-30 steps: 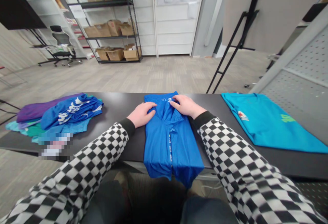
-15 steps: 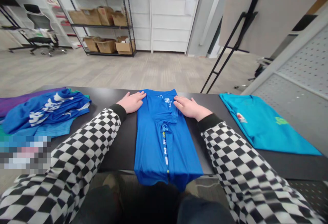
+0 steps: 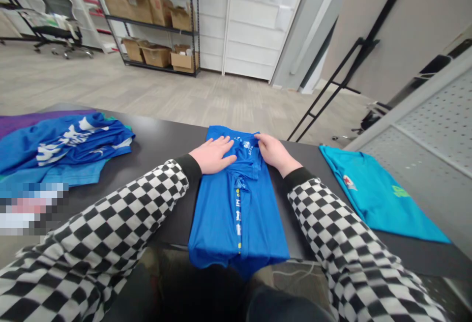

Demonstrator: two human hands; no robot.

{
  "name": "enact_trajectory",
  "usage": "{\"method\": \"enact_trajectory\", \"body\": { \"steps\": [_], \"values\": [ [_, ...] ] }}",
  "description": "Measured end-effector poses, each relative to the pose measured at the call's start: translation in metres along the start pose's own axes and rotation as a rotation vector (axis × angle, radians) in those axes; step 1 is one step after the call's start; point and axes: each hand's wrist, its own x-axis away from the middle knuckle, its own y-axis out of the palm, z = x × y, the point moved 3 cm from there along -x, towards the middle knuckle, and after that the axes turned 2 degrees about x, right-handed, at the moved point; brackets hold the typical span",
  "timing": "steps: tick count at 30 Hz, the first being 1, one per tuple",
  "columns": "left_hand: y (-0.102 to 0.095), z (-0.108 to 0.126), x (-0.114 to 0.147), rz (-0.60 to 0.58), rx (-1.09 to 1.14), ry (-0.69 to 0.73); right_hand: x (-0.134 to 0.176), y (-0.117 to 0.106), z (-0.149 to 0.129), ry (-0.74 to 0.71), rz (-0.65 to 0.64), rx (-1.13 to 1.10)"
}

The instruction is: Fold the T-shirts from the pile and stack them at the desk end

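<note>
A blue T-shirt (image 3: 221, 214) lies folded lengthwise into a narrow strip, its near end hanging over the table's front edge. White print and a folded sleeve show on its upper half. My left hand (image 3: 213, 155) rests flat on the upper left of the shirt, palm down with fingers stretched out. At the far right corner, my right hand (image 3: 273, 152) has its fingers curled together on the shirt's edge. The fingertips there are partly hidden.
To the left on the black table (image 3: 162, 135) is a heap of blue, purple and green shirts (image 3: 73, 140). A folded turquoise shirt (image 3: 379, 189) lies at the right, beside a perforated grey panel (image 3: 435, 125). A black metal stand (image 3: 332, 96) rises beyond the table.
My left hand has moved right, from the shirt's left edge onto its top. My right hand has gone from lying flat to curled at the far right corner. The view has tilted slightly.
</note>
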Motion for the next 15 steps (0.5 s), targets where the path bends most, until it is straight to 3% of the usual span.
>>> {"method": "enact_trajectory", "body": {
  "steps": [3,6,11,15],
  "values": [
    [0.010,-0.001,-0.004,-0.048,-0.051,-0.056,-0.003,0.008,0.006,0.062,-0.141,0.029],
    [0.013,-0.011,-0.003,-0.041,-0.069,-0.096,0.003,0.008,0.009,0.136,-0.204,0.046],
    [0.004,-0.020,0.005,0.000,-0.044,-0.096,0.013,0.005,0.006,0.179,-0.221,0.049],
    [-0.010,-0.031,-0.004,0.097,-0.021,-0.093,0.013,0.005,0.007,0.183,-0.151,0.024]
  ]
}}
